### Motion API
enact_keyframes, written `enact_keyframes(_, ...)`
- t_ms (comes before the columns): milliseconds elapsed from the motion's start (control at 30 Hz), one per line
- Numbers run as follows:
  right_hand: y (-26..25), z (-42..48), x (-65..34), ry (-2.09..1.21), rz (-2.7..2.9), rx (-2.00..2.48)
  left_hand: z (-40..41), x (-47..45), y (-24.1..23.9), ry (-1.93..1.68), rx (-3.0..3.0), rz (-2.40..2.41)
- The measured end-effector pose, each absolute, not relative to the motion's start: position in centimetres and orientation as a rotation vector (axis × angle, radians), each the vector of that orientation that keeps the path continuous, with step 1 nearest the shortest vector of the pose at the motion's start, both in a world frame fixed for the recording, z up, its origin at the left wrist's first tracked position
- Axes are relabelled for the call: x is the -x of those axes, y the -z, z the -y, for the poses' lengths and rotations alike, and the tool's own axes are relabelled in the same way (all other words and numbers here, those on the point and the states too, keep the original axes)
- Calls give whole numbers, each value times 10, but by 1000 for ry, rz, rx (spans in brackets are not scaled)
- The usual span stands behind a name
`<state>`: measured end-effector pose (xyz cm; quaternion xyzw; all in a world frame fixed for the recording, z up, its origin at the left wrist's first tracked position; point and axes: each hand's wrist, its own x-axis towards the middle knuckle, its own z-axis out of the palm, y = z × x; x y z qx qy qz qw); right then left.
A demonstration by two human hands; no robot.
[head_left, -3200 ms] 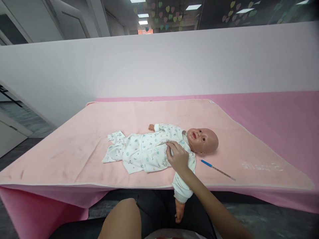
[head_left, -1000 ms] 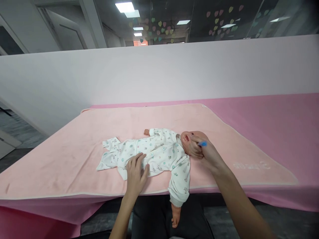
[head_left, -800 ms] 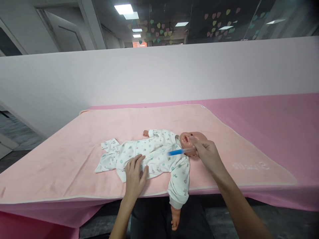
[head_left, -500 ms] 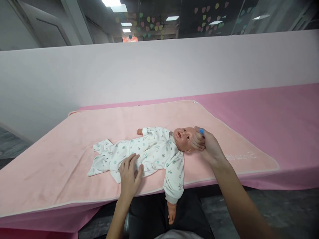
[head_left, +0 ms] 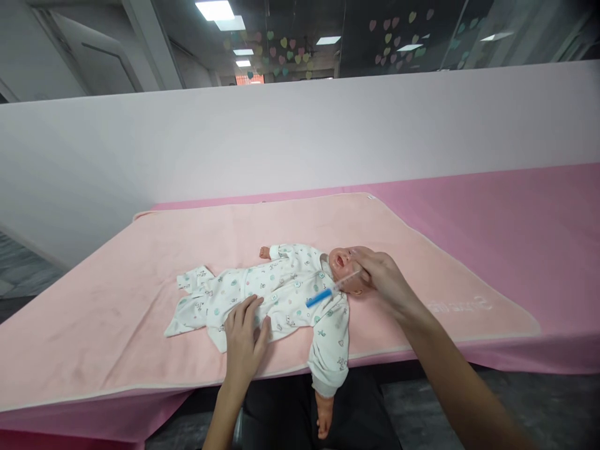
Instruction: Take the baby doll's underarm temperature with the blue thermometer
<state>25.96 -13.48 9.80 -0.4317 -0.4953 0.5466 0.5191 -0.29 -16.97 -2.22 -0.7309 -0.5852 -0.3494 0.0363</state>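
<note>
A baby doll (head_left: pixel 295 290) in white printed clothes lies on its back, head toward the right. My left hand (head_left: pixel 244 337) rests on the doll's lower body, fingers loosely apart and holding nothing. Over the doll's head (head_left: pixel 340 262), my right hand (head_left: pixel 382 275) pinches a slim clear tube with a blue end (head_left: pixel 319 297). Its blue end points down and left across the doll's chest and shoulder. The tube is blurred, and its gripped end is hidden in my fingers. One doll arm (head_left: pixel 324 412) hangs past the near edge over my lap.
A peach blanket (head_left: pixel 154 281) with a pale border lies under the doll, on a pink cloth (head_left: pixel 539 250) covering the table. Behind stands a white low wall (head_left: pixel 300 137), with dark glass and heart stickers above. The near table edge lies close to my legs.
My right hand has turned from a fist with the blue end upright to a pinch, swinging the tube down and left. My left hand stays on the doll. The view has tipped slightly.
</note>
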Motion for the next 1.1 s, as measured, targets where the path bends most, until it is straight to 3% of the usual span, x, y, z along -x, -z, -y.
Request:
enact_keyframes(167,-95,136,-269,-1108,1185,1092,170,2,21,1070,2256,1811)
enact_keyframes(300,-97,138,-277,-1222,1072,975,171,3,22,1095,2263,1849)
enact_keyframes(400,-92,146,-285,-1083,944,993,171,-3,17,1266,2178,1912)
enact_keyframes(600,-25,167,-317,-1038,932,1371,160,-60,-21,1700,2151,1677)
enact_keyframes(800,35,172,-351,-568,1221,1952,114,-115,-28,1321,2517,1484)
enact_keyframes(967,16,172,-347,-194,1410,2468,102,-117,-5,1188,2418,1427)
enact_keyframes(1100,-15,175,-319,-152,1390,2357,110,-112,3,1221,2359,1382)
